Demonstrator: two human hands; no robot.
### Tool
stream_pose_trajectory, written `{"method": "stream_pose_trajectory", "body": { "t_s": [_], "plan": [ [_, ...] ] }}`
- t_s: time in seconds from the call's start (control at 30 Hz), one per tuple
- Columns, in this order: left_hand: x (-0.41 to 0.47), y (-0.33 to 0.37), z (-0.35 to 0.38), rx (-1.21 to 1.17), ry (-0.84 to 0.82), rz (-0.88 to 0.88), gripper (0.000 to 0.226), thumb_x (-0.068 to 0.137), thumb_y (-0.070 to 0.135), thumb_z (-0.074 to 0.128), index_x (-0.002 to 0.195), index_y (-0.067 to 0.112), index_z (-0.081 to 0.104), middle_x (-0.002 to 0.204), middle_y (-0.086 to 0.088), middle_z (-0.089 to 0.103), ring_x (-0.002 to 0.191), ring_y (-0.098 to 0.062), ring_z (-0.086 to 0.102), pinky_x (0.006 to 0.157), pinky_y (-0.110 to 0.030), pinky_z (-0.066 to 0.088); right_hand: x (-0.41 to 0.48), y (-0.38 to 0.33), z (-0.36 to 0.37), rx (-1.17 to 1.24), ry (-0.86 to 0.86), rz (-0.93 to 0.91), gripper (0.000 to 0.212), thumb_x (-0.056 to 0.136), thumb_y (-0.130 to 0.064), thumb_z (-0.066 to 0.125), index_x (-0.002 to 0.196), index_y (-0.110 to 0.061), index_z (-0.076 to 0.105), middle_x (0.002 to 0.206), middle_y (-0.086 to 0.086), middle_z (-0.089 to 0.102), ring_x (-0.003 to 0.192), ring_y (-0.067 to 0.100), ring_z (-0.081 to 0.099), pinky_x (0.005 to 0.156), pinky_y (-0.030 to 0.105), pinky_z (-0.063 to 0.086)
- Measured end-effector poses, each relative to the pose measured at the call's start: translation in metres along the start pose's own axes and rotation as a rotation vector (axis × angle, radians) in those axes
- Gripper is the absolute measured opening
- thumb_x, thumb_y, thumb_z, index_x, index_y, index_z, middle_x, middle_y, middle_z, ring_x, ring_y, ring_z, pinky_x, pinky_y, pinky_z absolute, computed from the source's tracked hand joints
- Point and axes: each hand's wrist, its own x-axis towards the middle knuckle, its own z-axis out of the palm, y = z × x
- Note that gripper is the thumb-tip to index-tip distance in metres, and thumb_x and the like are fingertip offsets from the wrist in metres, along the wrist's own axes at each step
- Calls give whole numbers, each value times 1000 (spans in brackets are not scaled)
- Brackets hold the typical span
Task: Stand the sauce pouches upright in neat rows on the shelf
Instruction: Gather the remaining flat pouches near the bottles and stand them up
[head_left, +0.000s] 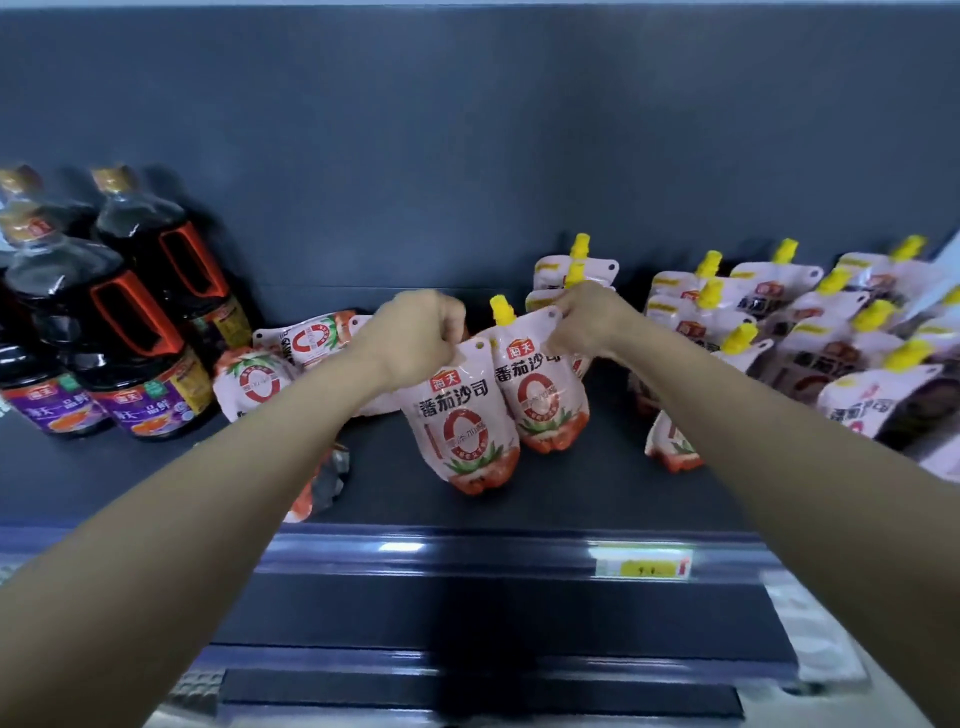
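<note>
Step, by judgement: squaring upright pair into row on shelf (571, 483), up-left of price tag (644, 567). Left hand (415, 332) pinches front pouch (462, 421) top; right hand (587, 322) pinches rear pouch (545, 384) corner. Next: release without tipping, then fetch fallen pouches (254, 382) far left of tag.

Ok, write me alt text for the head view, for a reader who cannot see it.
A left hand pinches one tomato sauce pouch by its top and a right hand pinches a second pouch beside it, both upright on a dark shelf. Toppled pouches lie left by dark sauce bottles; rows of yellow-capped pouches stand at right.
</note>
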Motion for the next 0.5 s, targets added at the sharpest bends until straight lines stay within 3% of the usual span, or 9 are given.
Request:
{"method": "stream_pose_trajectory", "body": {
  "t_s": [0.07,0.13,0.2,0.33,0.5],
  "plan": [
    [4,18,8,30,21,49,28,74,8,70,56,18,50,66,3,60,66,-18,56,63,-28,45,-4,2,-7,0,31,-7,29,81,-8,62,103,9,66,101,19,65,96,28,61,87,37,52],
    [6,31,16,6,40,95,20,74,13,71,62,15,56,66,7,61,63,-11,59,59,-25,44,-8,5,-11,62,51,-42,31,80,-4,64,109,5,67,102,17,67,97,28,62,79,33,52],
    [6,39,23,-25,5,135,20,72,17,74,68,17,54,75,1,66,72,-20,63,65,-32,50,-12,7,-12,58,61,-72,27,81,-2,64,107,2,69,92,10,63,93,25,60,69,26,48],
    [1,33,23,115,-116,104,32,67,27,77,79,21,48,79,-1,58,73,-23,55,57,-32,41,-16,16,-15,-144,74,-47,20,86,-9,62,104,-1,67,102,14,66,100,28,61,73,28,43],
    [-3,23,17,136,-175,82,39,65,18,79,55,15,42,60,-3,46,55,-20,42,51,-27,32,-22,19,-22,-265,91,-9,25,88,-15,60,110,-2,66,112,13,66,106,30,61,77,28,45]
  ]
}}
